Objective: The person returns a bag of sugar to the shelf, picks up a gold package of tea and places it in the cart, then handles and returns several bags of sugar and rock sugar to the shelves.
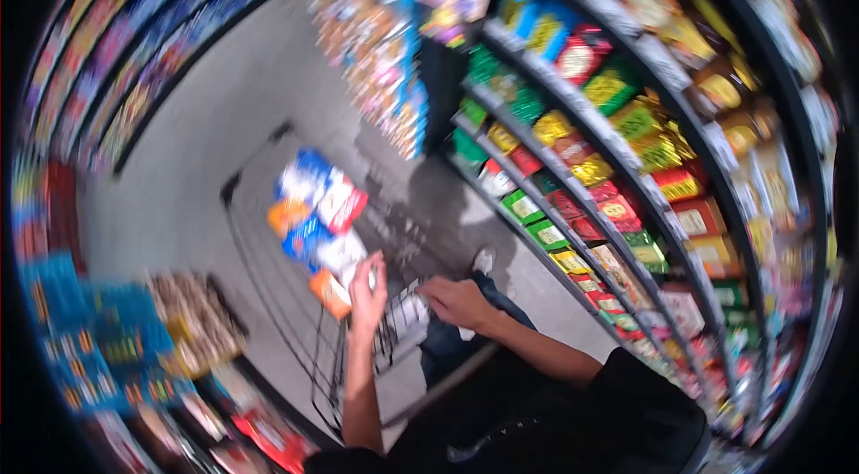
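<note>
Shelves [626, 159] flanked the cart [232, 187], whose wire basket held the packs [305, 239]: blue, white, red, orange. Step in hand looked like cart handling; next move probably called for a firm hold. Left hand [368, 295] was by the packs, right hand [458, 302] near the rim; couldn't tell either grip, blur.
</note>
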Demonstrator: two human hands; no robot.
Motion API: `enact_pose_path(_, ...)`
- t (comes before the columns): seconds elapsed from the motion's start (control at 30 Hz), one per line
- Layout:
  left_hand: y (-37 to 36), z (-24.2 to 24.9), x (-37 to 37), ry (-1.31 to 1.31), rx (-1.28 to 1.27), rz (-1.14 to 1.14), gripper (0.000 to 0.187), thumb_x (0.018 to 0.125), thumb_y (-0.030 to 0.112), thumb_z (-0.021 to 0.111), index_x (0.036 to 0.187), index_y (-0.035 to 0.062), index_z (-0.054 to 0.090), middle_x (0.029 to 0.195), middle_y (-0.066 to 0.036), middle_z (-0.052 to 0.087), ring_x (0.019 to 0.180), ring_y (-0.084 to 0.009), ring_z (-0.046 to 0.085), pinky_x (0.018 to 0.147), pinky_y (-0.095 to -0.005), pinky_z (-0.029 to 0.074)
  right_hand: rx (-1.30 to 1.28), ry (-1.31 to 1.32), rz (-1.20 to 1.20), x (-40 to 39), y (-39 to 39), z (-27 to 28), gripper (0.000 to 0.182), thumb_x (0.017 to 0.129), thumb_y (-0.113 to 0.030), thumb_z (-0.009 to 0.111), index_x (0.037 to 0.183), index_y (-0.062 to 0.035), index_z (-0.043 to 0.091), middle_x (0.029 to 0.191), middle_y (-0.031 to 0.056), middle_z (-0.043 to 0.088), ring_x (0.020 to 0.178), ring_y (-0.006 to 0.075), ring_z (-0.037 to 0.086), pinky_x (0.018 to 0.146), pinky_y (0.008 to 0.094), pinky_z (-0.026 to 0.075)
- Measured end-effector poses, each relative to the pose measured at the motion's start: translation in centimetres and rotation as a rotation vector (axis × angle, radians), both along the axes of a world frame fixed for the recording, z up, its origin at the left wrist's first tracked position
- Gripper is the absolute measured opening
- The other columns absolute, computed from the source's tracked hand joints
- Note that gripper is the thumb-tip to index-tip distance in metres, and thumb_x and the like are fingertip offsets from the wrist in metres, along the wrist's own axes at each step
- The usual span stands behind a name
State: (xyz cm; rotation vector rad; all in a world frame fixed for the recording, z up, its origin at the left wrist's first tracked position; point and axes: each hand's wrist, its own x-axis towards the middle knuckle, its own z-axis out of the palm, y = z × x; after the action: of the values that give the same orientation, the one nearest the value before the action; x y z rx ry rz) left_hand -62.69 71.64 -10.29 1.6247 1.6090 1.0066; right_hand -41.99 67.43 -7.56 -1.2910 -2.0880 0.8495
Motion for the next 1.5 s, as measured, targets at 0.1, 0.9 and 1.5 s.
enact_pose_path(0.1, -6.5, -1.1, -5.7, 0.264, -0.175, 0.059, 0.025, 0.089, 0.013, 0.059, 0.111, 0.0018, 0.062, 0.101, -0.02, 0.065, 0.092, -0.0383, 0.063, 0.084, -0.0421, 0.05, -0.096, -0.151, 0.131, -1.4, -1.6, -3.3, 0.022, 0.083, -0.008, 0.06, 0.104, -0.0094, 0.066, 0.094, 0.0101, 0.066, 0.076, 0.0317, 0.066, 0.065, 0.039, 0.053)
enact_pose_path(0.9, 10.0, -24.5, -13.4, -0.925, -0.977, 0.442, 0.046, 0.094, 0.033, 0.057, 0.128, 0.0028, 0.046, 0.11, -0.009, 0.059, 0.101, -0.02, 0.059, 0.085, -0.0356, 0.047, -0.261, -0.092, -0.151, -3.0, -0.7, -1.4, 0.015, 0.081, -0.001, 0.062, 0.094, -0.0059, 0.067, 0.083, 0.012, 0.068, 0.063, 0.0278, 0.066, 0.053, 0.0336, 0.051)
enact_pose_path(1.5, 12.2, -31.9, -10.3, -1.785, -0.58, 0.81, 0.028, 0.086, 0.021, 0.071, 0.103, 0.0005, 0.06, 0.092, -0.008, 0.065, 0.084, -0.0174, 0.062, 0.077, -0.034, 0.054, -0.427, -0.133, -0.234, -2.4, -0.1, -0.8, 0.022, 0.078, -0.005, 0.064, 0.101, -0.0066, 0.065, 0.08, 0.0117, 0.064, 0.067, 0.0304, 0.065, 0.06, 0.0377, 0.053)
